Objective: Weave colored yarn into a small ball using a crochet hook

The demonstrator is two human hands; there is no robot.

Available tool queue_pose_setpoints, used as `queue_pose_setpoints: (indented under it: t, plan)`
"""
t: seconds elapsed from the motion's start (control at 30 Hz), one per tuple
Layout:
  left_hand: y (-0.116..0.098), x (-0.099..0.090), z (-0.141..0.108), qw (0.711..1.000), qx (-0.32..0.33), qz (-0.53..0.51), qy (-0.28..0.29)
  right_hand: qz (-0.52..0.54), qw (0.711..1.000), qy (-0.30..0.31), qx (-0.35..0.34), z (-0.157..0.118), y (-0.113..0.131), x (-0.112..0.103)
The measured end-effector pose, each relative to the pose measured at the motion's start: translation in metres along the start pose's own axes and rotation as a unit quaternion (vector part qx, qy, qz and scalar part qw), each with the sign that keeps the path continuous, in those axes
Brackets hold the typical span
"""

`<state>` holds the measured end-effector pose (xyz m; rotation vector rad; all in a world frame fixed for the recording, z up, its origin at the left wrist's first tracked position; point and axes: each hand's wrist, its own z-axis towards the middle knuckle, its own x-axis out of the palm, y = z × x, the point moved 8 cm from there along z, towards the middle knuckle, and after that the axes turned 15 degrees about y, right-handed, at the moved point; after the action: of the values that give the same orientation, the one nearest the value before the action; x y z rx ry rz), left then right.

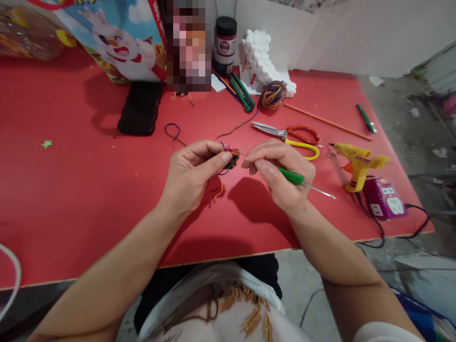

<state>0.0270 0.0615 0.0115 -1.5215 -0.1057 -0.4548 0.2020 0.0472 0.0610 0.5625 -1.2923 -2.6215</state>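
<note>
1. The small yarn piece [232, 160] is in the air above the red worktop [89, 213], around half way between its front and back edges. Dark, orange and pink colours can be seen in it.
2. The left hand [190, 173] pinches this piece between thumb and forefinger; an orange yarn end [221, 187] hangs below.
3. The right hand [285, 159] has its fingers closed around a hook [290, 175] with green handle. One metal end points to the piece and reaches it, but whether it is inside a stitch, one cannot tell. The other end comes out toward the right edge.
4. A dark strand [237, 128] runs from near the left hand to the multicoloured yarn ball [273, 97], which lies toward the back edge.
5. Behind the right hand lie the scissors [269, 129], with one red and one yellow handle loop, their blades apart from the hands.
6. Near the front right corner there is a purple socket box [388, 199], and just beside it a yellow glue gun [359, 164].
7. Toward the back edge are a green cutter [242, 92], a dark-lidded jar [225, 47] and, more to the left, a black phone [140, 108].
</note>
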Motion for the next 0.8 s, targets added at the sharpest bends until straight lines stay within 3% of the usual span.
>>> queue_pose_setpoints:
  t: [0.8]
  plan:
    - [-0.001, -0.0017, 0.0008, 1.0, 0.012, 0.018, 0.011, 0.035, 0.999, -0.003, 0.015, 0.0007, -0.0065, -0.0009]
